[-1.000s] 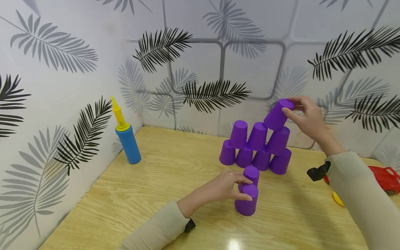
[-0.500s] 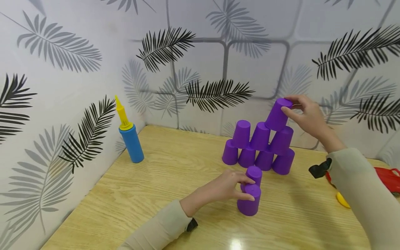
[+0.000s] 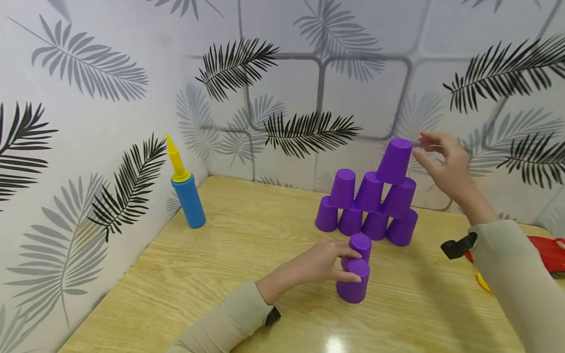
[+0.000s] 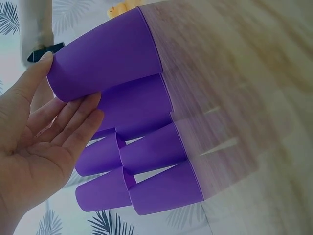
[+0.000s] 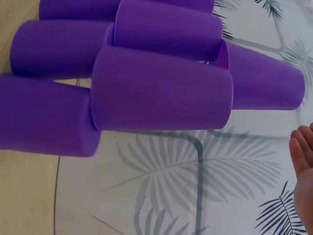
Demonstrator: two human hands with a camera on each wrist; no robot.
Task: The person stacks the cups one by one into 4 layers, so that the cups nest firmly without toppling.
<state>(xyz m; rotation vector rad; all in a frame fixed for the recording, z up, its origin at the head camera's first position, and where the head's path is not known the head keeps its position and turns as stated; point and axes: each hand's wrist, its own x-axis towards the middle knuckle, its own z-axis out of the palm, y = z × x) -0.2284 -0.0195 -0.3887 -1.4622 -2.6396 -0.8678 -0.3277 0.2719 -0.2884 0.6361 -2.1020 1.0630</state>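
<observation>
Upside-down purple plastic cups stand stacked against the back in the head view, several in the bottom row and 3 in the row above. One top cup sits upright on the right side of that second row. Just right of it, apart from it, is my right hand with loosely spread fingers and nothing held. In front of the stack, my left hand pinches a purple cup near its base between thumb and fingers; in the left wrist view this cup is nearest. Another cup stands directly behind it.
A blue hand pump with a yellow nozzle stands at the left by the wall. On the right, a red toy car and a yellow object are partly hidden by my right sleeve. The leaf-patterned wall rises behind the wooden table.
My right hand has let go of the top cup and drawn off to the right. That cup, tilted before, now rests on the second row. My left hand keeps its hold.
</observation>
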